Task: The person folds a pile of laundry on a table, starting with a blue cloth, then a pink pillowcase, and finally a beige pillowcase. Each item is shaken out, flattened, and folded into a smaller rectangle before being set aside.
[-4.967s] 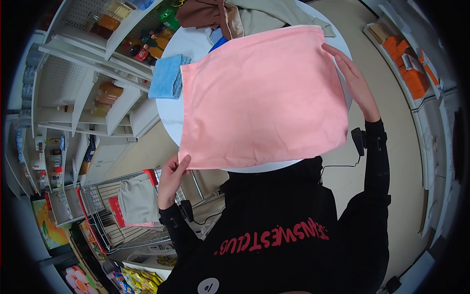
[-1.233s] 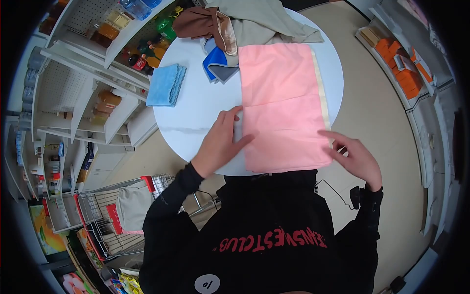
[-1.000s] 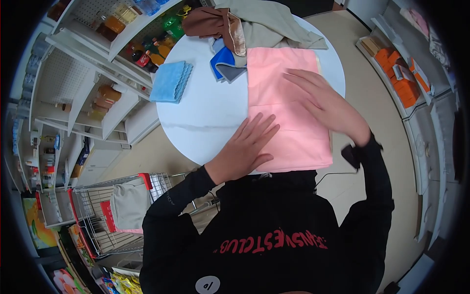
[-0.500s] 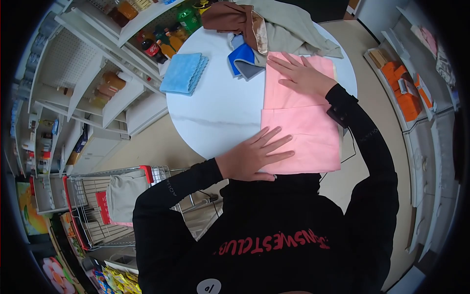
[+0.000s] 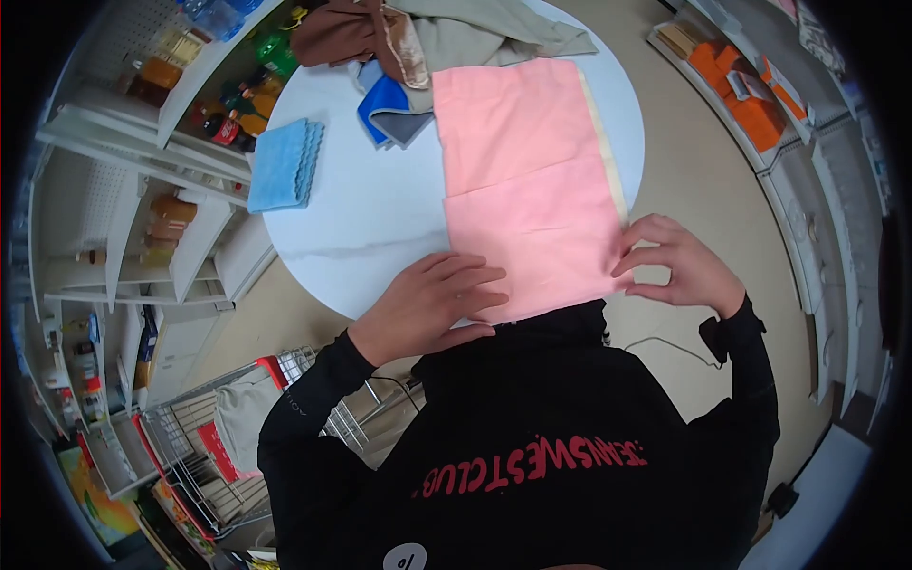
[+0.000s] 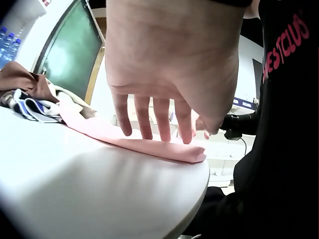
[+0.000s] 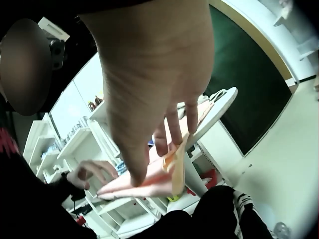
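Head view: red print on my black top (image 5: pixel 532 461), upside down, reads approx "JEANSWESTCLUB". Bottles on the shelf, upper left, have labels too small to read. Pink cloth (image 5: pixel 527 180) lies folded on the round white table (image 5: pixel 380 209), centre-right of frame. My left hand (image 5: pixel 427 299) rests on its near left corner, fingers loosely bent and close together. My right hand (image 5: pixel 679 266) is at the near right corner, fingers curled on the edge. Blue towel (image 5: pixel 283 163) lies upper left, apart from the pink cloth.

Left wrist view: "ESTCLUB" (image 6: pixel 284 45) shows in red, upper right. Fingers (image 6: pixel 147 117) are slightly spread, tips down at the pink fold (image 6: pixel 149 144).

Right wrist view: no writing legible. Thumb and fingers (image 7: pixel 172 127) pinch the cloth's cream-trimmed edge (image 7: pixel 175 169), centre frame.
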`<state>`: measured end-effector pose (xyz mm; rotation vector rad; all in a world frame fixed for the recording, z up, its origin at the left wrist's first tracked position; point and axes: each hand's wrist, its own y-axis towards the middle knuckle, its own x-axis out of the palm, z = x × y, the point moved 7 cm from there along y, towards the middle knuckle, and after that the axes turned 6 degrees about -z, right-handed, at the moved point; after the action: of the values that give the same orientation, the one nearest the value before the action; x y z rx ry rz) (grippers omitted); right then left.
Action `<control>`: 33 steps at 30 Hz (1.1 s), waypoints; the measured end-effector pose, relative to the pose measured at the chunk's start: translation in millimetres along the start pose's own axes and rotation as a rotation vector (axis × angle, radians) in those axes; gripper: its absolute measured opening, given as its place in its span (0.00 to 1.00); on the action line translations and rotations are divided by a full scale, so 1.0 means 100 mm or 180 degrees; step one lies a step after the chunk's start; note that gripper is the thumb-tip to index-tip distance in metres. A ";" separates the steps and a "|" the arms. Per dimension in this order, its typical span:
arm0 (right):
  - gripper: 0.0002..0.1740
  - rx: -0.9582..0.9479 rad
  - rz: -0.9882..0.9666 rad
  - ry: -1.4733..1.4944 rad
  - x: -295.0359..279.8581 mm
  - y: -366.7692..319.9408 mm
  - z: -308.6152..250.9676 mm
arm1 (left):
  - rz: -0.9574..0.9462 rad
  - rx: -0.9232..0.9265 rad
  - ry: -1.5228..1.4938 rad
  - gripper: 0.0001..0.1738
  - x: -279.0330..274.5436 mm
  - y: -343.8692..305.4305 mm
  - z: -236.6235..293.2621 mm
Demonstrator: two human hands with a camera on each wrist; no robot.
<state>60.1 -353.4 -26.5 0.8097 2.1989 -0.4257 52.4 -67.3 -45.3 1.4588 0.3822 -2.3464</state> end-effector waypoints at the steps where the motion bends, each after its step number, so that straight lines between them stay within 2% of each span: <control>1: 0.22 0.0033 0.0036 0.0004 0.05 -0.05 0.01 | 0.0038 0.0018 -0.0029 0.24 -0.02 0.06 0.03; 3: 0.19 0.0113 0.0077 -0.0546 0.25 -0.08 0.07 | 0.0123 0.0017 -0.0086 0.17 -0.04 0.14 0.10; 4: 0.18 0.0142 0.0098 -0.0817 0.30 -0.08 0.08 | 0.0101 0.0030 -0.0070 0.17 -0.02 0.16 0.11; 7: 0.19 0.0085 0.0273 -0.0829 0.28 -0.11 0.04 | 0.0084 0.0023 0.0369 0.14 0.04 0.18 0.11; 13: 0.26 0.0322 0.0481 -0.0937 0.30 -0.09 0.03 | 0.0260 -0.0168 0.0240 0.12 0.07 0.25 0.19; 16: 0.30 0.0155 0.0518 -0.1568 0.47 -0.13 0.08 | 0.0380 -0.0197 0.0421 0.11 0.15 0.28 0.18; 20: 0.29 0.0111 0.0699 -0.1288 0.58 -0.24 0.09 | 0.0444 -0.0269 0.0352 0.09 0.09 0.24 0.16; 24: 0.28 0.0161 0.0883 -0.1458 0.66 -0.27 0.07 | 0.0498 -0.0039 0.0424 0.08 0.07 0.19 0.20; 28: 0.29 0.0238 0.1129 -0.1198 0.67 -0.38 0.19 | 0.0318 0.0075 0.0569 0.10 0.00 0.09 0.25; 29: 0.29 0.0214 0.1128 -0.1204 0.67 -0.36 0.17 | 0.0165 0.0064 0.0487 0.13 0.03 0.08 0.23; 31: 0.32 0.0203 0.0737 -0.2000 0.75 -0.28 0.04 | -0.0129 0.0034 0.0327 0.20 0.10 0.05 0.18; 32: 0.33 0.0196 0.0552 -0.2402 0.79 -0.23 0.01 | -0.0111 0.0015 0.0354 0.20 0.08 0.03 0.16; 33: 0.33 0.0178 0.0569 -0.2421 0.79 -0.20 0.00 | -0.0132 0.0009 0.0321 0.25 0.08 0.00 0.15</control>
<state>5.2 -335.1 -84.1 0.7112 1.4059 -0.5901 37.2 -75.0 -45.9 1.5894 0.4395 -2.3119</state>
